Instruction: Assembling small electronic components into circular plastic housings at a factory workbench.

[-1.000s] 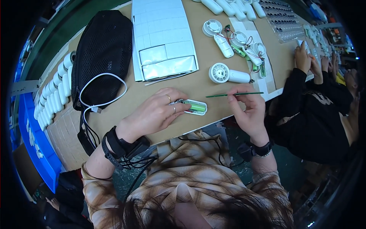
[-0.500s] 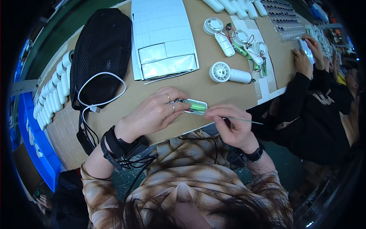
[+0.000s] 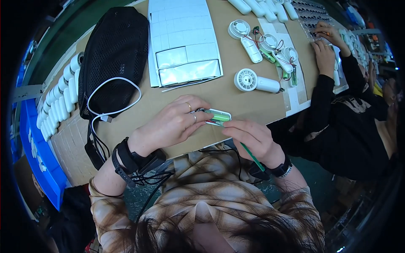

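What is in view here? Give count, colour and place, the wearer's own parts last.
open casing: 1, white, centre
battery cell: 1, green, in the casing
thin stick: 1, green, in the right hand
handheld fan: 1, white, beyond the right hand
wired fan units: several, white, beyond that fan
flat package: 1, white, far middle
mesh bag: 1, black, left
cable: 1, white, across the bag
rounded housings: many, white, left and far edges
tray: 1, clear with dark parts, far right
bin: 1, blue, far left
table: 1, tan top, centre
nearest co-worker: 1, black sleeves, right
left hand: 1, black wristband, touching the casing
right hand: 1, dark wristband, gripping the stick
shirt: 1, brown-and-cream plaid, lower edge
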Motion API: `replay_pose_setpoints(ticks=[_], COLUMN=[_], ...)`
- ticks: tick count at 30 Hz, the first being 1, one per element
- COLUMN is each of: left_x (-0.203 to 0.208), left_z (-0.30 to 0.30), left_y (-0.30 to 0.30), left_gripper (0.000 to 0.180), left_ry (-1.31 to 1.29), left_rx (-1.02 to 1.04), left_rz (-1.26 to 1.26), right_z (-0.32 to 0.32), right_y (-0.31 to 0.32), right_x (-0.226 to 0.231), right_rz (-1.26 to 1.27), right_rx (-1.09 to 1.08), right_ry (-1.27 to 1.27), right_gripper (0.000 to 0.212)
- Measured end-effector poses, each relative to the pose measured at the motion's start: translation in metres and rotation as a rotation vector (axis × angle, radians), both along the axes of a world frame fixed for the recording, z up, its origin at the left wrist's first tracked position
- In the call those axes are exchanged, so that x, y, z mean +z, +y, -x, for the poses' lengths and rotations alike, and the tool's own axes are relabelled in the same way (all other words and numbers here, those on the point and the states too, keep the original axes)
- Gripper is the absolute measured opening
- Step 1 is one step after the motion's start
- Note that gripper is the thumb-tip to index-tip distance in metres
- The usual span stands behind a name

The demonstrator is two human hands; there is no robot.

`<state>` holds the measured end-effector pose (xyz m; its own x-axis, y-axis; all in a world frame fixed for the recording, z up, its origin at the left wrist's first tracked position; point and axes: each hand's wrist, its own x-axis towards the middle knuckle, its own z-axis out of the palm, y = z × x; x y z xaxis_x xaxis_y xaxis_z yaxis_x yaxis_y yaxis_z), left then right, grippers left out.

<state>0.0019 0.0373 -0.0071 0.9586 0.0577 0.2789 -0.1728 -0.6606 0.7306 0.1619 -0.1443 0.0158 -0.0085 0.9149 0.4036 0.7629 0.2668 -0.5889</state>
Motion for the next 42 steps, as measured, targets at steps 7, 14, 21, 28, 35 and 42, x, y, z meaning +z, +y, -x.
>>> replay_pose_setpoints(ticks=[7,14,21,28,35,42], left_x=[0.000,0.002,0.005,0.018,0.019,0.021], left_z=[0.000,-0.002,-0.007,-0.017,-0.018,-0.016], left_y=[0.000,-0.005,-0.006,-0.013,-0.016,-0.016], left_gripper=[0.024,0.019,0.016,0.010,0.011,0.018], left_ry=[-0.014,-0.008,0.042,0.031,0.029,0.135], left_rx=[-0.004,0.052,0.084,0.069,0.063,0.039], left_rz=[-0.019,0.050,-0.023,-0.141,-0.229,-0.233], right_z=[-0.005,-0.007,-0.007,-0.011,-0.012,-0.010], right_y=[-0.004,-0.018,-0.018,-0.021,-0.025,-0.022], right_x=[-0.011,-0.038,-0.042,-0.035,-0.029,-0.032], right_rz=[-0.003,-0.097,-0.110,-0.095,-0.140,-0.155], right_rx=[0.067,0.096,0.101,0.091,0.070,0.081], right_ry=[-0.041,-0.032,0.008,0.042,0.144,0.098], right_gripper=[0.031,0.033,0.036,0.033,0.029,0.030])
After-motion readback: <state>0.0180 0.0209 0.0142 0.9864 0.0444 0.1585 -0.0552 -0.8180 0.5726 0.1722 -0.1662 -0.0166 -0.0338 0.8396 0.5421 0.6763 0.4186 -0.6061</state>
